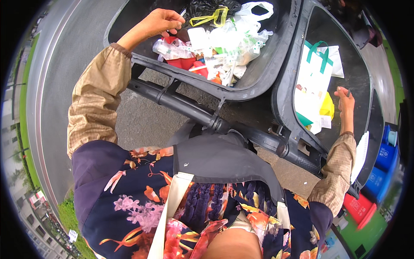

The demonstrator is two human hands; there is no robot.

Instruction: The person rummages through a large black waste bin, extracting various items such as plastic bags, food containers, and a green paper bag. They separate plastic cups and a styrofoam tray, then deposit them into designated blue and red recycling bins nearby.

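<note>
Over the left dark grey wheeled bin [200,94], my left hand [165,23] hovers with loosely bent fingers and nothing visible in them. It is nearest a black plastic bag [207,8] with yellow ties. Below the fingers are clear plastic cups [171,48], red packaging [181,62] and white plastic bags [223,39]. My right hand [346,105] is over a second wheeled bin [284,106], fingers curled around a small dark object [348,93] that I cannot identify. Left of that hand lie a white and green carrier bag [310,77] and a yellow bag [327,106].
The bins' handle bars [181,103] run between my body and the openings. At far right stand blue bins [385,158] and a red bin [359,207]. A white item [359,158] sits by my right sleeve. A paved road [61,97] passes on the left.
</note>
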